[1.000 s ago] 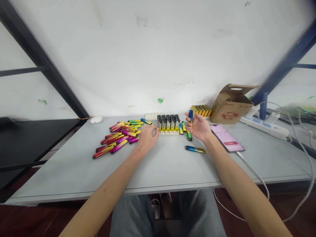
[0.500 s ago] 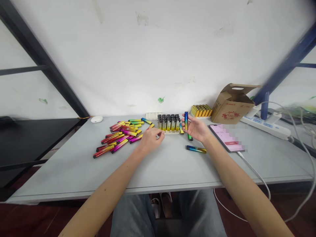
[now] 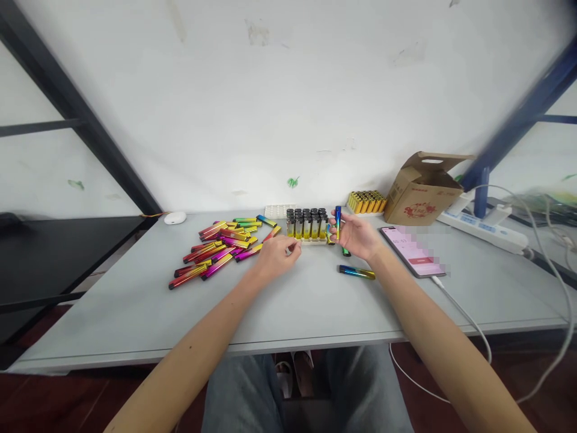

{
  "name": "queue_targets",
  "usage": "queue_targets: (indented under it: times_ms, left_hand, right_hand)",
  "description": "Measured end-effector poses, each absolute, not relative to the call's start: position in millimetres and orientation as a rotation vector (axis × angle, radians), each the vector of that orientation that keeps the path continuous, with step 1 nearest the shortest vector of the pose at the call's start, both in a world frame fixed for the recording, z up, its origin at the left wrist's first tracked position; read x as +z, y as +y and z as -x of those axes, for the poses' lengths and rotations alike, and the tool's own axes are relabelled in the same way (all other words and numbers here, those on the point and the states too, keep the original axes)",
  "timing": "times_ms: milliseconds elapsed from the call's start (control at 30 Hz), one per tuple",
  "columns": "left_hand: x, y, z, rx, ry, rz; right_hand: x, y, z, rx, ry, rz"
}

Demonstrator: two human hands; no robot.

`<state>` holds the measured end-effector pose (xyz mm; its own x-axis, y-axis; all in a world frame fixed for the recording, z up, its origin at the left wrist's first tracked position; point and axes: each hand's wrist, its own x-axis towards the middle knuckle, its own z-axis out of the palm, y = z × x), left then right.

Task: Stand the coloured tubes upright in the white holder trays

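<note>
My right hand (image 3: 358,236) holds a shiny blue and gold lighter (image 3: 338,221) upright, pinched between thumb and fingers. Just left of it, several black-topped lighters (image 3: 307,224) stand in rows in a low white tray (image 3: 314,242). My left hand (image 3: 278,257) is closed, its thumb and fingertip pinched at the tray's front left corner. A green lighter (image 3: 345,252) lies partly under my right hand, and another lighter (image 3: 330,234) leans beside the tray. Nearer me, a blue and gold lighter (image 3: 356,272) lies flat on the table.
A loose pile of shiny coloured lighters (image 3: 220,246) spreads on the left. Behind stand a white grid tray (image 3: 279,211), a block of golden lighters (image 3: 366,202) and an open cardboard box (image 3: 419,201). A charging phone (image 3: 412,251) and a power strip (image 3: 484,231) lie right, a white case (image 3: 175,218) far left.
Both hands keep nearly the same places; the blue and gold lighter stays upright in my right hand. The whole view has shifted slightly.
</note>
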<state>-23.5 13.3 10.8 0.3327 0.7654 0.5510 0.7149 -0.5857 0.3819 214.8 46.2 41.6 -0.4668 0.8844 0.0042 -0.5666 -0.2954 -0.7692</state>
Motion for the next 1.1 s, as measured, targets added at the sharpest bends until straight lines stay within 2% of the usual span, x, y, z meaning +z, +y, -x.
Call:
queue_targets:
  times_ms: [400, 567, 833, 1100]
  left_hand:
    - [13.4, 11.6, 21.6, 1.061, 1.394, -2.339]
    - [12.0, 12.1, 19.1, 1.179, 1.292, -2.101]
    - [21.4, 13.8, 18.0, 1.117, 0.827, -1.489]
    - [21.2, 5.4, 6.7, 0.922, 0.713, -1.452]
  right_hand:
    - [41.2, 41.6, -211.6, 1.878, -1.065, 0.600]
    - [42.1, 39.2, -208.4, 1.832, -1.109, 0.611]
    - [38.4, 32.0, -186.5, 1.372, -1.327, 0.586]
    - [35.1, 15.5, -177.5, 1.072, -1.725, 0.679]
